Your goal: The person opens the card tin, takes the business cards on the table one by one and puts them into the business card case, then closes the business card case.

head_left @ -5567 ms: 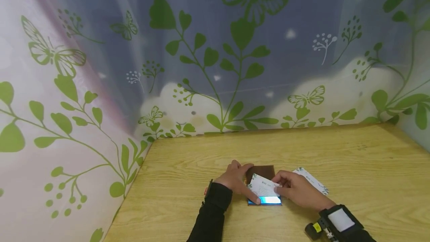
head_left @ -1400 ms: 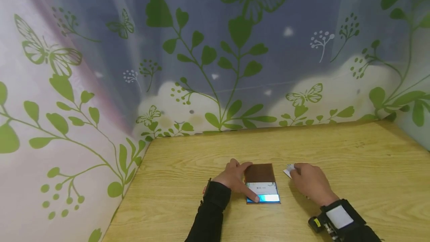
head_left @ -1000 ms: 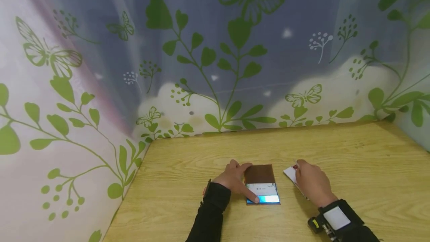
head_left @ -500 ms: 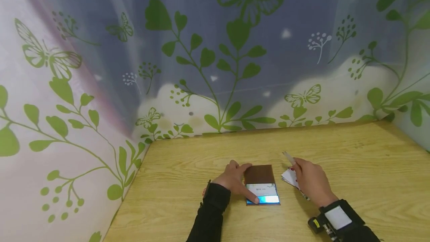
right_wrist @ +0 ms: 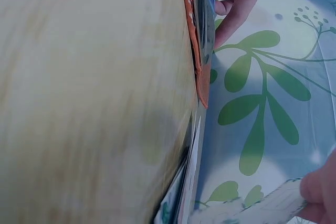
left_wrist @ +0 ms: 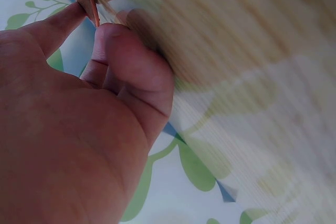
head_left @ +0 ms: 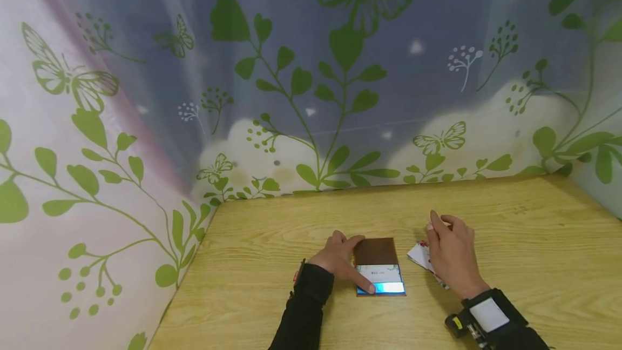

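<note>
Because the left hand (head_left: 335,261) grips it by its left side, the brown card holder (head_left: 376,253) lies flat on the near part of the table (head_left: 267,242), between the two hands. The left thumb stretches over the shiny blue strip (head_left: 392,288) at the holder's near end, and its index finger touches the far left edge; the left wrist view shows other fingers curled in beside that edge. A printed white card (head_left: 378,273) sits in the pocket behind the strip. Just to the right, apart from the holder, a small pile of cards (head_left: 420,255) with red and green print lies partly hidden below the right hand (head_left: 452,253). That hand's thumb and fingers are closed together on a held card (right_wrist: 273,205), clear in the right wrist view but barely visible from the head. At the table's far edge hangs a curtain (head_left: 311,91) with green leaves and butterflies.
</note>
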The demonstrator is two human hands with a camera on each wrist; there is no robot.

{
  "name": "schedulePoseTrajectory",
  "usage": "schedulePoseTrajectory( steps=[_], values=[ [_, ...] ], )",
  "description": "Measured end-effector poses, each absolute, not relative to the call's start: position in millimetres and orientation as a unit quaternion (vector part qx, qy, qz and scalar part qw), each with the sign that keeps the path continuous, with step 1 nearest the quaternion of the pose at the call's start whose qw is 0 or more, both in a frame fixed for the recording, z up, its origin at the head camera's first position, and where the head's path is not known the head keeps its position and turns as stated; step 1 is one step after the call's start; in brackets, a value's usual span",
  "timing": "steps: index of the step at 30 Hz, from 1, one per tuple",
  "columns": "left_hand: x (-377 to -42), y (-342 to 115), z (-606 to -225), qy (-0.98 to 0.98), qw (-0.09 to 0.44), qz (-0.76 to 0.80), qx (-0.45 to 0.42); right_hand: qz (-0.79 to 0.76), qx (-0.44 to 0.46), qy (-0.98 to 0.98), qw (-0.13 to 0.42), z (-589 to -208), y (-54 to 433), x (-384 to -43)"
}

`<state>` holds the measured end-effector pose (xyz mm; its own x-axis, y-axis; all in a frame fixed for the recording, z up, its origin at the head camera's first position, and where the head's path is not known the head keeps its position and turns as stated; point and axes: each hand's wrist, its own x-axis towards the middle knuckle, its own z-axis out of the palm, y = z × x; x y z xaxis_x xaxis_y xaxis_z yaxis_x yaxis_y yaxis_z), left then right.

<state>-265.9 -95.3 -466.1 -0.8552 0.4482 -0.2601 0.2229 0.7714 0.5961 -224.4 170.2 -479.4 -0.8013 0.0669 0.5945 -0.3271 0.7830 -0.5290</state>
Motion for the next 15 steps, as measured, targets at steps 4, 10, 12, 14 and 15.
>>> schedulePoseTrajectory(
  steps=[4, 10, 12, 14, 15],
  values=[
    [-265.6, -95.4, -466.3, 0.920, 0.197, 0.285, 0.183, 0.340, 0.073, -0.886, 0.308, -479.0, 169.5, -224.7],
    [-265.6, -95.7, -467.1, 0.919, 0.196, 0.290, 0.183, 0.375, 0.052, -0.890, 0.256, -474.9, 168.5, -221.6],
    [-265.7, -95.7, -466.7, 0.919, 0.196, 0.290, 0.183, 0.377, 0.049, -0.895, 0.234, -473.7, 168.2, -221.2],
    [-265.8, -95.6, -466.3, 0.919, 0.195, 0.290, 0.184, 0.387, 0.045, -0.896, 0.214, -473.2, 168.0, -221.1],
    [-265.8, -95.5, -466.2, 0.918, 0.196, 0.291, 0.184, 0.391, 0.042, -0.896, 0.205, -473.1, 167.9, -221.2]
  ],
)
